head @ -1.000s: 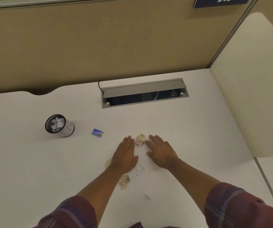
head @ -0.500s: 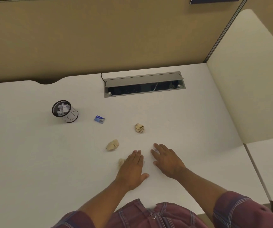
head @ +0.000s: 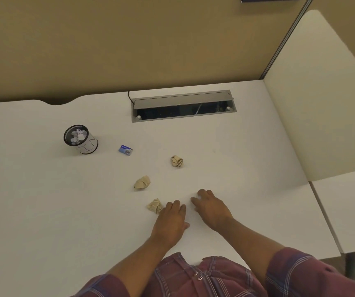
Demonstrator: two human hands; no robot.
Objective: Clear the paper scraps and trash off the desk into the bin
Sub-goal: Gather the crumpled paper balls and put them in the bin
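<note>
**Both hands down on the desk among the scraps**

Resting palm-down on the white desk (head: 43,211), the left hand (head: 170,224) lies flat with its fingers together and stretched forward, gripping nothing. Its fingertips sit just beside the near wad (head: 154,206) of tan crumpled paper, which lies at their left edge; whether they touch it is hard to tell.

The right hand (head: 211,209) is just to the right of the left, also palm-down, its fingers curled down onto the desk. A small pale patch shows at its fingertips, too blurred to tell whether it is a scrap, so I cannot tell if that hand holds anything.

Two more tan wads lie farther out. The middle wad (head: 142,182) is up and to the left of the left hand, apart from it. The far wad (head: 176,161) is beyond both hands, toward the back of the desk.

A small blue card (head: 125,150) lies flat left of the far wad. Further left stands the bin (head: 80,139), a small round upright cup with a dark rim and white crumpled paper inside. It is well apart from both hands.

At the back of the desk a grey cable tray (head: 183,106) is set into the surface, its lid raised. Plaid sleeves (head: 300,275) cover both upper arms.
</note>
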